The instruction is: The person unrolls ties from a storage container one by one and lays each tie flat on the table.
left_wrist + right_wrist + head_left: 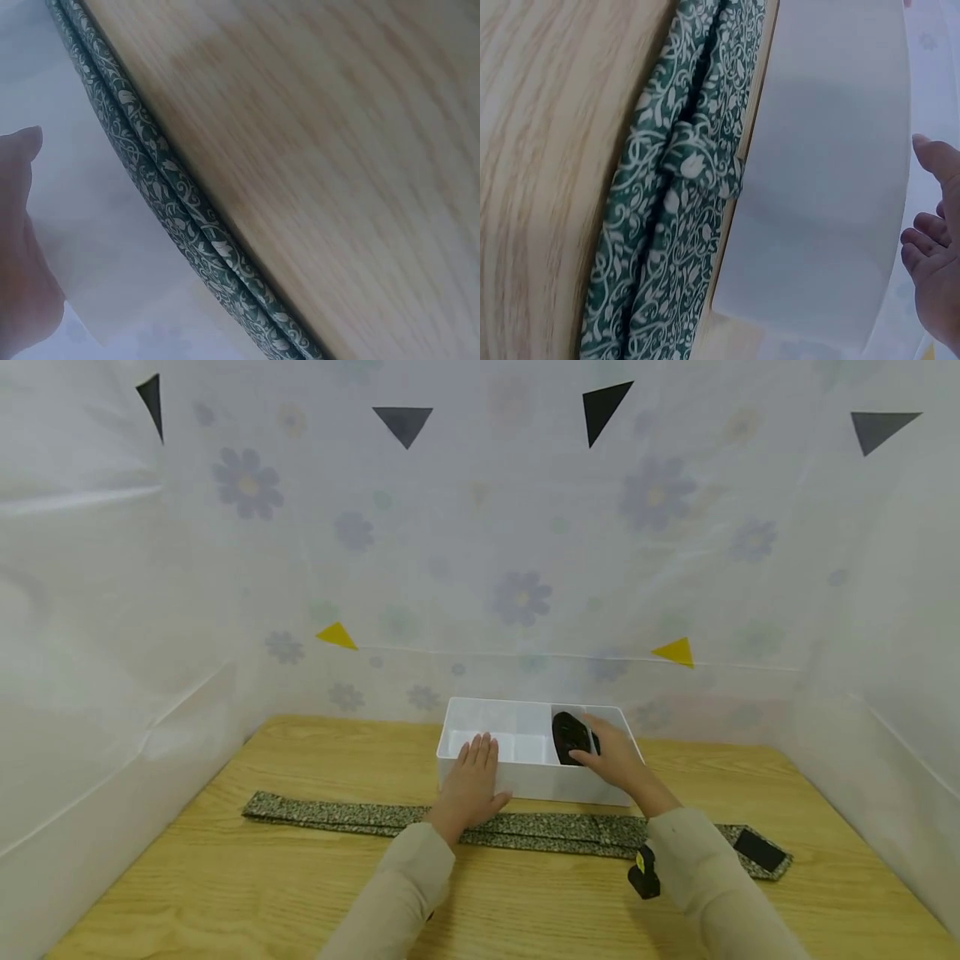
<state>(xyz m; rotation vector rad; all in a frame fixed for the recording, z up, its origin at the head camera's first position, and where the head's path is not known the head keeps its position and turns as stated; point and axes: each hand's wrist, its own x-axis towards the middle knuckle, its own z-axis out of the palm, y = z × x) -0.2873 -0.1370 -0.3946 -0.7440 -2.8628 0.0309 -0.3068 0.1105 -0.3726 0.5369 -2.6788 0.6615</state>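
Observation:
A white divided box (532, 782) stands toward the back of the table. My left hand (470, 781) rests with straight fingers over its front rim, left of the middle. My right hand (617, 762) is at the right-hand compartment, thumb and fingers spread over a glossy black object (568, 731) inside it. In the right wrist view, the fingers (924, 244) bend loosely with nothing between them and the thumb. In front of the box a green necktie (337, 814) with a pale leafy pattern lies stretched sideways. It passes beneath both forearms, and a narrow fabric loop (697, 161) crosses its back.
The wooden table (247, 893) extends to pale plastic sheeting behind and at both sides. A black label (759, 850) lies on the necktie's right end. A small black device (643, 875) sits at the right wrist. Black and yellow triangles (675, 652) mark the backdrop.

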